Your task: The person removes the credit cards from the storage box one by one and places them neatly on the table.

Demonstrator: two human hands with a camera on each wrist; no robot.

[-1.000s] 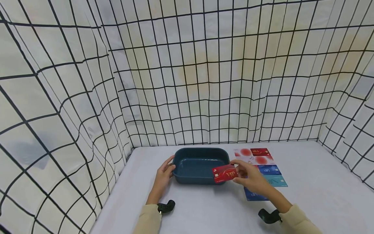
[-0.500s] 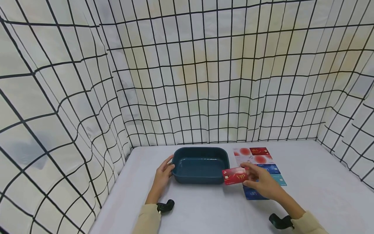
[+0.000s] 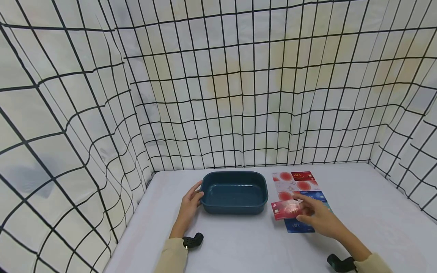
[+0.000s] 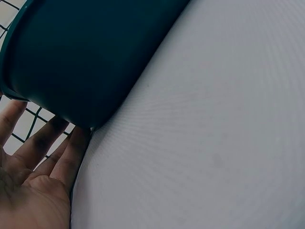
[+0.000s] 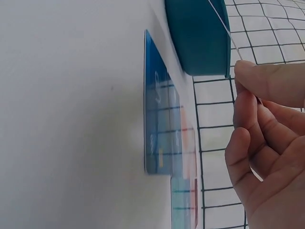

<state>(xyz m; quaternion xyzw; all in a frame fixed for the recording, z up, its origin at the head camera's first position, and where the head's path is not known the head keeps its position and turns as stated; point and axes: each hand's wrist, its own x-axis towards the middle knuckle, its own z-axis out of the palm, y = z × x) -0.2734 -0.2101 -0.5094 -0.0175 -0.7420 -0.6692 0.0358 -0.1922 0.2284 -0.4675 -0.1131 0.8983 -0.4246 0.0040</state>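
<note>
My right hand [image 3: 321, 216] pinches a red VIP card [image 3: 281, 209] at its right end, holding it above the other cards. In the right wrist view the held card [image 5: 224, 26] shows nearly edge-on between thumb and fingers. A dark teal rectangular bin [image 3: 235, 210] stands left of it, with nothing visible inside. My left hand [image 3: 189, 204] touches the bin's left end. Fairly straight fingers [image 4: 74, 152] lie against the bin's outer wall in the left wrist view. Below the held card lies a blue VIP card [image 3: 298, 226], partly covered by it.
Several more cards lie in a group right of the bin: a dark red VIP card [image 3: 303, 176], a white card with red circles [image 3: 286, 185] and a blue card [image 3: 315, 195]. White cloth [image 3: 239, 242] covers the table; black-gridded white walls [image 3: 225, 113] enclose it.
My right hand has moved right and slightly toward me with the red VIP card, from in front of the bin to over the card group. My left hand stays at the bin.
</note>
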